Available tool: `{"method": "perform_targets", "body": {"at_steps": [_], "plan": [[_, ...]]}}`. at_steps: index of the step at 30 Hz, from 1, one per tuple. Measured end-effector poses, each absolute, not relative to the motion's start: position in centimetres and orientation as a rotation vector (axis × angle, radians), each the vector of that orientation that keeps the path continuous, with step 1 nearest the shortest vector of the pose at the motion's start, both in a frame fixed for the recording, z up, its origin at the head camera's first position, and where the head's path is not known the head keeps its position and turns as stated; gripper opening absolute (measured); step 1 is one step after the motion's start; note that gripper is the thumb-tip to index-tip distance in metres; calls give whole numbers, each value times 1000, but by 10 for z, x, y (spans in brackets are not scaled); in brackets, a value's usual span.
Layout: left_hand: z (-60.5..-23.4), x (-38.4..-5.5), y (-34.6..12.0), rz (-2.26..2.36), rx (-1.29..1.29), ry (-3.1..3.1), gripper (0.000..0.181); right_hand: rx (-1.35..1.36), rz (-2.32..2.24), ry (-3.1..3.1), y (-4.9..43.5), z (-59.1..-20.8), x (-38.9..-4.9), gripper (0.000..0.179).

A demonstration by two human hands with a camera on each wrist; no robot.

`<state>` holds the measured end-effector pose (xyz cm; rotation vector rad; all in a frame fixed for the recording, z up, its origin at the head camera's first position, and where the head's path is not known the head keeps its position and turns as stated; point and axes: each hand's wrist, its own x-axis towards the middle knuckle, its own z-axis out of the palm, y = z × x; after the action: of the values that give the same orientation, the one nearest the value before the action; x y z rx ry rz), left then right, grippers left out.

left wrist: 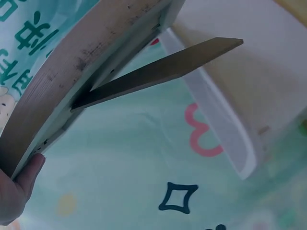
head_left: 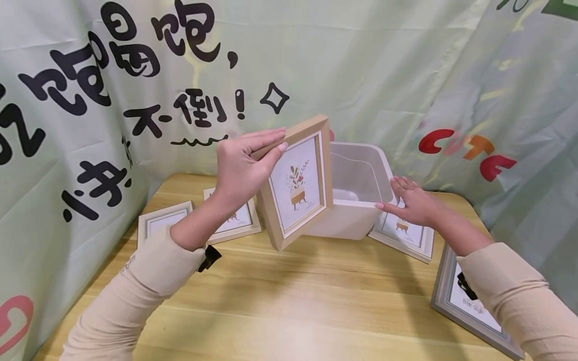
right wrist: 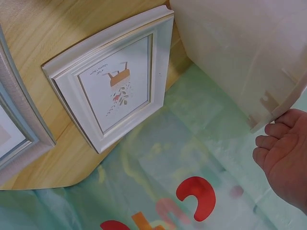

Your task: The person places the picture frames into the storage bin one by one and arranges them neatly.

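My left hand [head_left: 246, 163] grips a light wood picture frame [head_left: 328, 165] by its upper left edge, thumb in front and fingers behind. The frame is held up and tilted, overlapping the left side of a white plastic bin [head_left: 343, 220] in the head view. Seen from behind in the left wrist view, the frame's stand leg [left wrist: 158, 72] sticks out toward the bin. At the bin's right front corner, my right hand [head_left: 415, 203] holds the rim, its fingers curled at the edge in the right wrist view.
A white frame [right wrist: 112, 79] lies to the bin's right, and a grey frame [head_left: 444, 296] sits nearer, partly under my right sleeve. Two pale frames, one at the far left [head_left: 143, 223] and one behind my left wrist [head_left: 244, 228], rest on the wooden table [head_left: 271, 301]. Printed curtains surround it.
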<state>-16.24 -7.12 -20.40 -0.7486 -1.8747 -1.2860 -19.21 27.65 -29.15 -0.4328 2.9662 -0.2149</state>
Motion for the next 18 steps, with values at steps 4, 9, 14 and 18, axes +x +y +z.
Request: {"method": "perform_targets", "body": {"at_steps": [4,9,14,18], "plan": [[-194,-167,-68,-1274,-743,-1830,16,-425,-219,2966,277,-292,-192,91],[-183,-175,-63,-1251,-725,-1777,15,-419,-230,2960,278,-292,-192,91],[-176,-184,-58,-1228,-681,-1729,15,-421,-241,2956,277,-293,-193,90],[-174,-193,-51,-1262,-636,-1653,13,-430,-244,2958,278,-293,-193,90]]}}
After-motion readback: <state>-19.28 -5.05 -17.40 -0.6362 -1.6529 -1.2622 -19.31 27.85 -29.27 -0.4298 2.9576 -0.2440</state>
